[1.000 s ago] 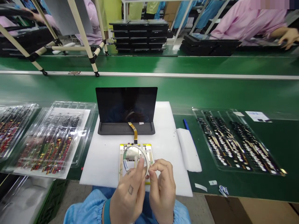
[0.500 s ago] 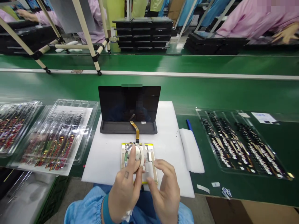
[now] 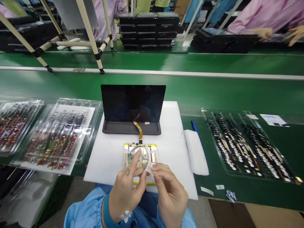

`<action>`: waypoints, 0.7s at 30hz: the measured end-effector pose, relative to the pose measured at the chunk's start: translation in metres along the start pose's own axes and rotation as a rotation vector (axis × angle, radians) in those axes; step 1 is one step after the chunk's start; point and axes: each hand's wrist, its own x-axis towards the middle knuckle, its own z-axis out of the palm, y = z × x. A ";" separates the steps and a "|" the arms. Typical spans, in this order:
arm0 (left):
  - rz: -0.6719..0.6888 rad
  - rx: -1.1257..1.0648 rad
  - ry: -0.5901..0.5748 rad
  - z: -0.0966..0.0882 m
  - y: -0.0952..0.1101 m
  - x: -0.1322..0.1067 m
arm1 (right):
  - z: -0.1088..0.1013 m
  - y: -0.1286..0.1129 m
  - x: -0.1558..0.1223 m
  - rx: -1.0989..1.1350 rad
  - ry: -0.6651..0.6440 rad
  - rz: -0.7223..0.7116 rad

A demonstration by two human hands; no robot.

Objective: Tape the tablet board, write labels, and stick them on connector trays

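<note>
A narrow roll of pale tape (image 3: 149, 157) stands on edge in my left hand (image 3: 129, 188), gripped between thumb and fingers, with the index finger across its opening. My right hand (image 3: 169, 191) pinches at the roll's lower right side, apparently on the tape's end; the fingertips hide most of it. Beneath both hands lies a flat electronic assembly with yellow edges (image 3: 154, 152), partly covered by them. An orange flat ribbon cable (image 3: 139, 129) runs from it to a dark screen (image 3: 133, 103) propped upright in a black stand (image 3: 123, 129).
A white foam sheet (image 3: 171, 126) lies under the work. Clear trays of small parts (image 3: 59, 139) stand left, another tray (image 3: 247, 145) right. A white foam block (image 3: 196, 152) and blue pen (image 3: 194, 125) are nearby. Black stacks (image 3: 148, 31) and co-workers' arms are across the bench.
My right hand has moved in to the tape roll, its fingers closing from apart to a pinch. My left hand has turned the roll so that its opening shows more.
</note>
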 end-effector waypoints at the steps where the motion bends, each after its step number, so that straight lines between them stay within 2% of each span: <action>1: 0.010 0.014 0.010 0.000 0.001 0.001 | 0.001 0.000 -0.002 0.024 0.013 0.021; 6: 0.037 0.083 0.065 0.004 0.003 0.004 | 0.007 0.003 -0.005 0.046 0.004 0.084; 10: 0.102 0.244 0.109 0.007 0.004 0.004 | 0.005 0.004 -0.002 -0.041 0.041 0.064; 12: 0.154 0.317 0.130 0.007 0.004 0.005 | 0.001 0.003 0.002 -0.155 -0.002 -0.015; 16: 0.260 0.423 0.096 0.008 0.005 0.005 | -0.004 0.001 0.009 -0.380 -0.135 -0.283; 19: 0.291 0.476 0.066 0.009 0.003 0.004 | -0.003 0.002 0.009 -0.494 -0.101 -0.418; 21: 0.303 0.490 0.058 0.010 0.001 0.004 | -0.002 0.004 0.007 -0.568 -0.089 -0.455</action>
